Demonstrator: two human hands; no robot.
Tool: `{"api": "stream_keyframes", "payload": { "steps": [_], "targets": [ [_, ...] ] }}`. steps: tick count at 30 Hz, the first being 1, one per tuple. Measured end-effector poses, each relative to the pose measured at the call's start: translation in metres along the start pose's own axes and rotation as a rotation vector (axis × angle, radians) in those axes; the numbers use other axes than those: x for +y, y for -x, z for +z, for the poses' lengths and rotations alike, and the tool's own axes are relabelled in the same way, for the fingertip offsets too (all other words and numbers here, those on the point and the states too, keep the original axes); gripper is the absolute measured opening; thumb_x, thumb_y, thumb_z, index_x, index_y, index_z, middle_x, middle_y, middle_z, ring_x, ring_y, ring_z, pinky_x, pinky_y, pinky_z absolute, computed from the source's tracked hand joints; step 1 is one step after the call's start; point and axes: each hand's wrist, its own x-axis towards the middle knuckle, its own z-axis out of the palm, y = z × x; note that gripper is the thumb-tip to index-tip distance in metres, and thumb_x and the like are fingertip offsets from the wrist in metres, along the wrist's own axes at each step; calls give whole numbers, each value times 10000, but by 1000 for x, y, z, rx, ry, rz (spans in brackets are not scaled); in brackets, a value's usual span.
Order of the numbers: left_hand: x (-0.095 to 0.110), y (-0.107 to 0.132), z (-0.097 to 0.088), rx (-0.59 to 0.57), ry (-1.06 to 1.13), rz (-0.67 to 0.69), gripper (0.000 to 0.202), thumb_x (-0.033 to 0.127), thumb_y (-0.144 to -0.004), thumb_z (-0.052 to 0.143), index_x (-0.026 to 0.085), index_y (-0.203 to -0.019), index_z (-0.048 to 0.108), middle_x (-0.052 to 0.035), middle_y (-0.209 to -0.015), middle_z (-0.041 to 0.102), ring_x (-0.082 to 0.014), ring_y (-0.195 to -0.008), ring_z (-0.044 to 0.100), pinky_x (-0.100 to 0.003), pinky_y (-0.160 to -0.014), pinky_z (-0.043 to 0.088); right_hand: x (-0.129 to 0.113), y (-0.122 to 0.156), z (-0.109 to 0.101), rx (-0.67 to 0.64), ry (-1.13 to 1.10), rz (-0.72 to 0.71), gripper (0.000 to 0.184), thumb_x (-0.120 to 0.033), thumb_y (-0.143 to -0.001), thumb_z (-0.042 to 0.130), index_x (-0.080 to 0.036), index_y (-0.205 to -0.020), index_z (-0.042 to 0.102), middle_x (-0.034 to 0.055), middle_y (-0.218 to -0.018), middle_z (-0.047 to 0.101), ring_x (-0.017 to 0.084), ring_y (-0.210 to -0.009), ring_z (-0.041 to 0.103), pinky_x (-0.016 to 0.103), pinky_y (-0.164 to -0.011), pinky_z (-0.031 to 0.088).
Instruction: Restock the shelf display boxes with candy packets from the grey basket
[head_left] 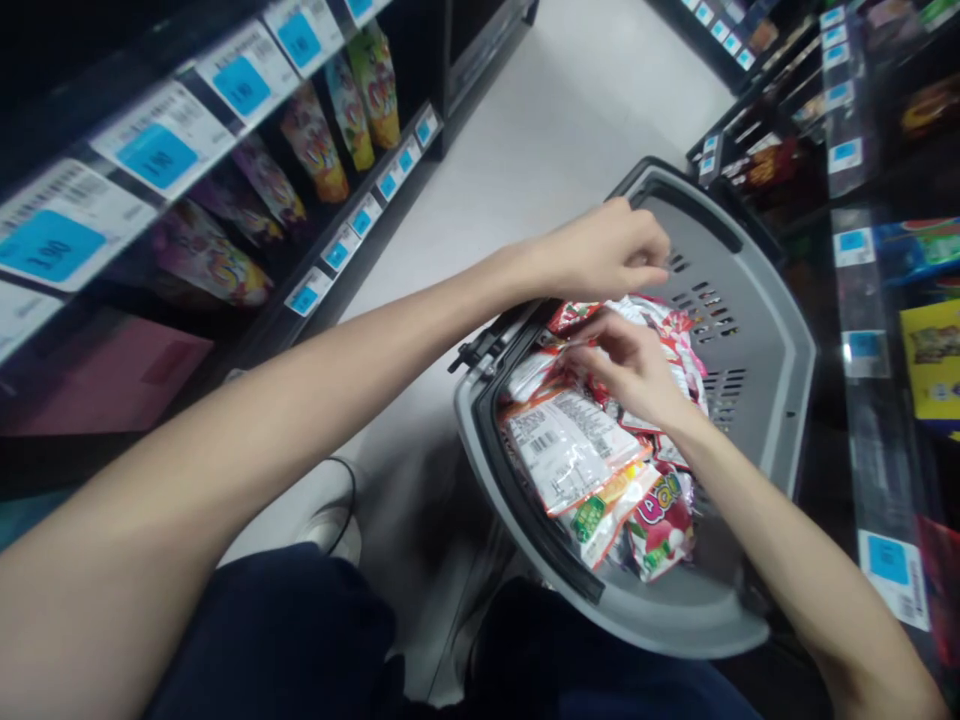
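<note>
A grey plastic shopping basket (776,400) stands in front of my legs with several candy bags inside. My left hand (619,248) is over the far side of the basket, fingers curled in, nothing visible sticking out of them. Below it, my right hand (630,365) reaches into the basket. Its thumb and fingers bend around the edge of a red-and-white candy bag (562,362); the fingertips are partly hidden. Nearer me lie a clear-and-white bag with a barcode (559,450) and a purple-red gummy bag (661,525).
On the left, a dark shelf holds colourful snack pouches (315,140) behind blue-and-white price tags (157,150). More shelving (862,300) with packaged goods runs close along the right. Pale floor (592,80) stretches ahead, and my shoe (337,530) is left of the basket.
</note>
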Motion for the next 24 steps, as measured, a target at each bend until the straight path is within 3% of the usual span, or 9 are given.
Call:
{"api": "stream_keyframes", "payload": {
  "steps": [5, 8, 12, 14, 17, 21, 24],
  "targets": [
    [0, 1, -3, 54, 193, -31, 550, 455, -1110, 349, 117, -826, 678, -66, -804, 625, -171, -832, 612, -311, -820, 416, 8, -3, -38, 414, -289, 65, 461, -567, -787, 907, -222, -860, 610, -7, -829, 619, 106, -662, 583, 242, -588, 554],
    [-2, 2, -3, 136, 333, -127, 658, 579, -1116, 241, 135, -915, 681, -68, -812, 627, -196, -862, 641, -332, -855, 461, 13, -1, -64, 621, -371, 64, 465, -529, -757, 930, -230, -874, 594, -17, -845, 623, 79, -607, 548, 188, -498, 516],
    [-9, 3, 0, 111, 348, -74, 476, 593, -1006, 581, 153, -1167, 668, -58, -845, 684, -232, -896, 670, -352, -887, 512, 19, 1, -81, 799, -549, 112, 368, -401, -795, 888, -223, -938, 599, -20, -916, 666, 62, -648, 594, 144, -542, 567],
    [-14, 3, 4, 121, 336, -59, 431, 486, -926, 713, 152, -1192, 657, -55, -845, 703, -233, -901, 674, -349, -887, 529, 18, 2, -80, 801, -628, 157, 324, -345, -806, 852, -212, -940, 589, -22, -898, 668, 62, -671, 619, 147, -606, 608],
    [-23, 0, 8, 195, 392, -72, 279, 342, -946, 651, 156, -1154, 663, -66, -925, 726, -211, -912, 678, -334, -874, 543, 13, 2, -72, 701, -671, 228, 318, -291, -750, 841, -201, -941, 603, -11, -932, 693, 93, -734, 667, 213, -690, 659],
    [-31, -3, 11, 302, 397, -106, 192, 290, -972, 596, 157, -1086, 675, -68, -975, 725, -190, -923, 668, -323, -890, 546, 9, 2, -62, 582, -530, 197, 366, -458, -807, 852, -219, -1038, 700, 9, -1044, 735, 165, -866, 717, 333, -770, 673],
    [-35, -3, 11, 390, 376, -129, 209, 317, -995, 574, 163, -1084, 684, -67, -961, 719, -193, -942, 664, -324, -909, 542, 10, 3, -59, 521, -317, 76, 385, -579, -869, 815, -215, -967, 739, 10, -895, 726, 162, -776, 699, 320, -733, 636]
  ]
}}
